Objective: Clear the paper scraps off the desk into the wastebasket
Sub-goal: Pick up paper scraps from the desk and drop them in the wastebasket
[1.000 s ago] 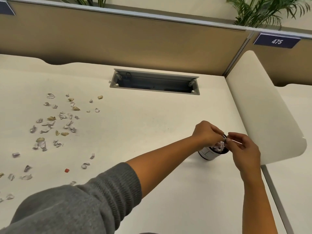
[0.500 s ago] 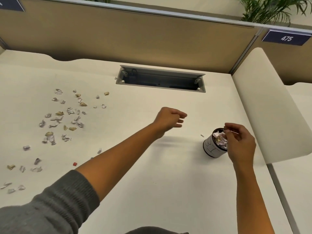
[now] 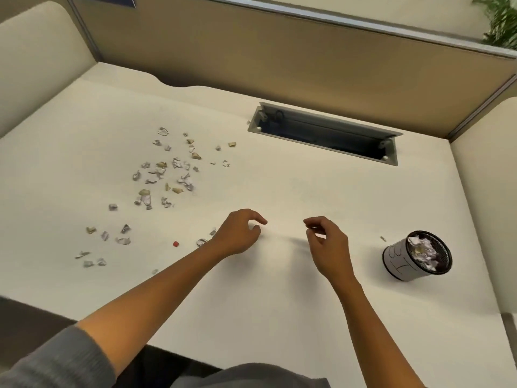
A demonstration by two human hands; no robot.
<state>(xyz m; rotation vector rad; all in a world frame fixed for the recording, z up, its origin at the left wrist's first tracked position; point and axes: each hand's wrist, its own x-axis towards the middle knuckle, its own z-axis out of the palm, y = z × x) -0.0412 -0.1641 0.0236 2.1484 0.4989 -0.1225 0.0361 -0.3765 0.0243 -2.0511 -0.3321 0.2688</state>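
Several crumpled paper scraps [image 3: 165, 175] lie scattered over the left half of the cream desk [image 3: 279, 191]. More scraps [image 3: 202, 242] sit just left of my left hand [image 3: 237, 233], which hovers above the desk with loosely curled fingers and nothing in it. My right hand [image 3: 327, 245] hangs a little to the right, fingers also loosely curled and empty. The small black mesh wastebasket [image 3: 402, 267], wrapped in a white label and filled with scraps, stands at the right. One tiny scrap [image 3: 383, 238] lies just left of it.
A small red bit [image 3: 175, 243] lies among the near scraps. An open grey cable tray [image 3: 324, 133] is cut into the desk at the back. Cream divider panels rise at the left [image 3: 36, 57] and right [image 3: 486, 191]; a tan partition [image 3: 279, 57] stands behind.
Both hands left the wastebasket and moved left toward the scraps. The view swung left, so the wastebasket now sits at the right.
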